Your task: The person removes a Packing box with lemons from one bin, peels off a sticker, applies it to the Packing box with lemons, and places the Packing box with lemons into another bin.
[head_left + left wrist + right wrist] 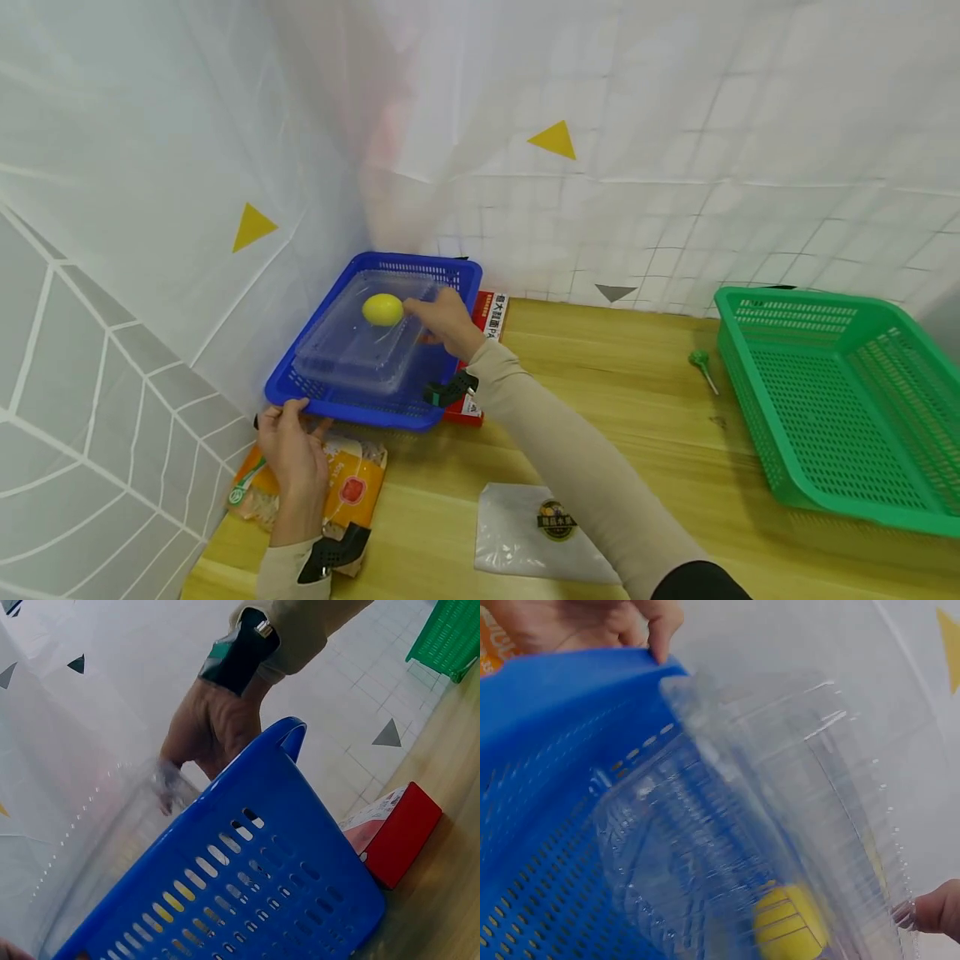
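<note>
My left hand [292, 450] grips the near left corner of a blue plastic basket [397, 414], its fingers at the rim. In the left wrist view the basket [315, 825] appears tilted. My right hand [448, 323] pinches the edge of a clear plastic clamshell box [348, 346] over the basket. In the right wrist view the thumb [937, 909] lies on the box's edge, and the box [682, 840] sits partly down inside the basket. A yellow lemon [383, 310] shows at the box, seen through its plastic in the right wrist view.
A red box [495, 312] lies beside and partly under the basket. An orange food packet [352, 471] is below my left hand. A clear bag with a dark label [525, 533] lies in front. At right are a small green floret-like piece [700, 362] and a green basket [795, 492].
</note>
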A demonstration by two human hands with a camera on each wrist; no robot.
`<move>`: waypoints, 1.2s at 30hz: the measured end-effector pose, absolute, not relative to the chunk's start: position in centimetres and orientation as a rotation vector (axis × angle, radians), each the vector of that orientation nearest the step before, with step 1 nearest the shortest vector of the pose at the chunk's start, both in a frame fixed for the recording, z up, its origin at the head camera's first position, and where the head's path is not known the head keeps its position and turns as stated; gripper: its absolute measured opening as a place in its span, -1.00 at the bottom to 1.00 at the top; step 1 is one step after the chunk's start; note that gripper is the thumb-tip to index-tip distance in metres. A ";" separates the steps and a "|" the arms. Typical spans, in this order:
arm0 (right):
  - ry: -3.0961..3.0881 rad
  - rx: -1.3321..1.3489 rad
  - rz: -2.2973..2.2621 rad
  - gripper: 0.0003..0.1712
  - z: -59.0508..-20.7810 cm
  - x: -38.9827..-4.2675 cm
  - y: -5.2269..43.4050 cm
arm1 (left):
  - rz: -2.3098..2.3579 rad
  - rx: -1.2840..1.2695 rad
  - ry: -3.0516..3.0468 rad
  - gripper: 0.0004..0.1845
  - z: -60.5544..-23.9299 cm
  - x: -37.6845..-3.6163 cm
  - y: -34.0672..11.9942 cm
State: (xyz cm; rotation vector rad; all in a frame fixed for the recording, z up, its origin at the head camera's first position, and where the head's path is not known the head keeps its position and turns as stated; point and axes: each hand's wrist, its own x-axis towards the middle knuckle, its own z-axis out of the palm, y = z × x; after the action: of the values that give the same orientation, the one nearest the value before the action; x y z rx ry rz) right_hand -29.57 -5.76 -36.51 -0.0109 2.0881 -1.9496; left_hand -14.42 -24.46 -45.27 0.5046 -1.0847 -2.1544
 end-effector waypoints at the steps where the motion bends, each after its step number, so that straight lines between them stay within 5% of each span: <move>1: 2.093 -0.019 -1.949 -0.58 -36.3 -29.5 -5.7 | -2.155 0.505 -1.085 -0.81 -45.3 -14.4 -24.5; 13: 2.018 -0.088 -1.989 -0.65 -33.9 -28.2 -3.0 | -2.173 0.524 -1.033 -0.76 -45.1 -14.4 -24.5; 21: 1.931 -0.125 -2.069 0.04 -33.1 -27.3 -0.4 | -2.175 0.530 -1.019 -0.75 -45.0 -14.3 -24.4; 26: 1.939 -0.072 -2.098 0.16 -32.8 -26.7 1.0 | -2.182 0.513 -1.011 -0.75 -45.1 -14.3 -24.4; 36: 1.949 -0.029 -2.140 0.07 -32.2 -25.5 3.9 | -2.181 0.507 -1.011 -0.76 -45.1 -14.2 -24.3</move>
State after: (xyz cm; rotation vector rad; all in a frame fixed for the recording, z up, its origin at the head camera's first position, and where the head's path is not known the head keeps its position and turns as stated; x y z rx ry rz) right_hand -25.47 3.94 -32.20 -0.0285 1.9487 -2.1399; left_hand -14.21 -24.30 -45.12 0.5074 -1.0114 -2.1810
